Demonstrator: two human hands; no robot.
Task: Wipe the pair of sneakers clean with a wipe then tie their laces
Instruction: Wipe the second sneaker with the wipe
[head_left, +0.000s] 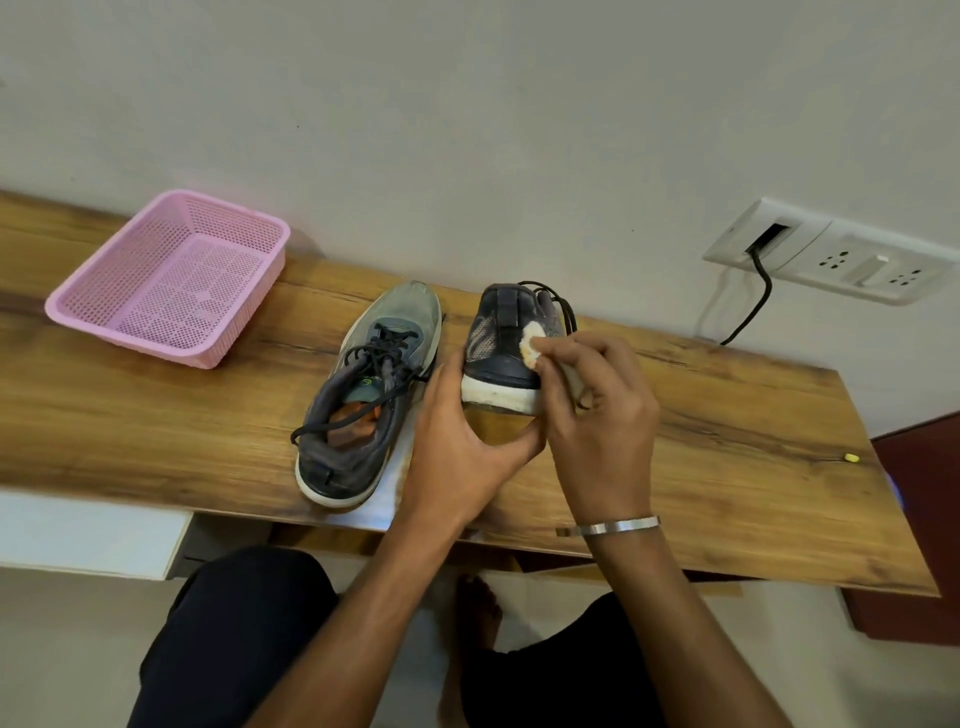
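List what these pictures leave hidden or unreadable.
- Head view: the toe of the held sneaker faces away, behind its heel.
- Most of the wipe is covered by the right hand.
- The small yellow thing on the table is too small to identify.

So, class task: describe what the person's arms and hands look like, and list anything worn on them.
Both forearms are bare, with no sleeves in view. The left hand wears nothing: no ring, watch or glove. The right hand is also ungloved, but a plain silver metal bangle circles its wrist. No markings or tattoos are visible.
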